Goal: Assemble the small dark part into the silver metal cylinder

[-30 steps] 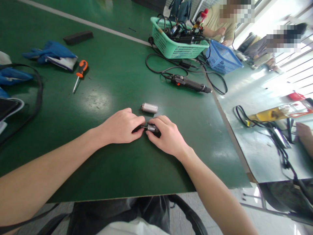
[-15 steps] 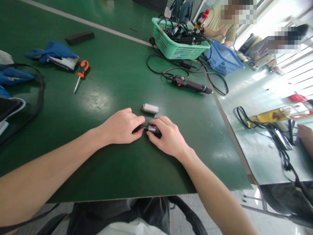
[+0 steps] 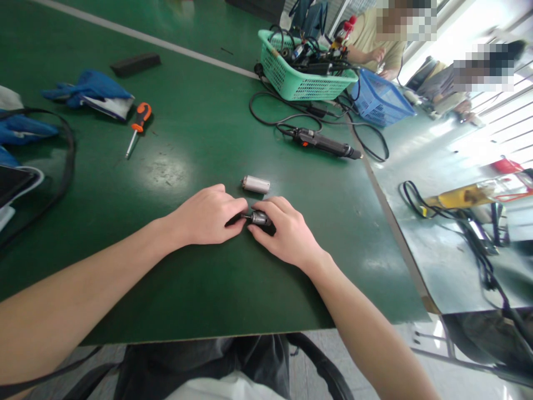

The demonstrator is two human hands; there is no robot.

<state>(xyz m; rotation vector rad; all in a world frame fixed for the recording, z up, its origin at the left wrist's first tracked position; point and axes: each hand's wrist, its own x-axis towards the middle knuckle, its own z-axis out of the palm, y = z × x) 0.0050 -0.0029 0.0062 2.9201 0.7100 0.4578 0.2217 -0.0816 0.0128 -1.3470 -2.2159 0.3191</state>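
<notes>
The green flat-topped bench [image 3: 200,289] leaves open room between the orange-and-black screwdriver [image 3: 141,118] and the black corded power driver [image 3: 325,143]; the silver metal cylinder [image 3: 256,184] blocks the way just beyond the hands.

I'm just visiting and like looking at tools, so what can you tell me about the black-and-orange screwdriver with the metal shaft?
The black-and-orange screwdriver has a rounded, plastic-looking handle, an orange collar and a straight, silvery shaft. It lies flat on the green tabletop, shaft angled towards the person, beside a blue-and-white glove. Neither hand touches it. Its tip is too small to make out.
</notes>
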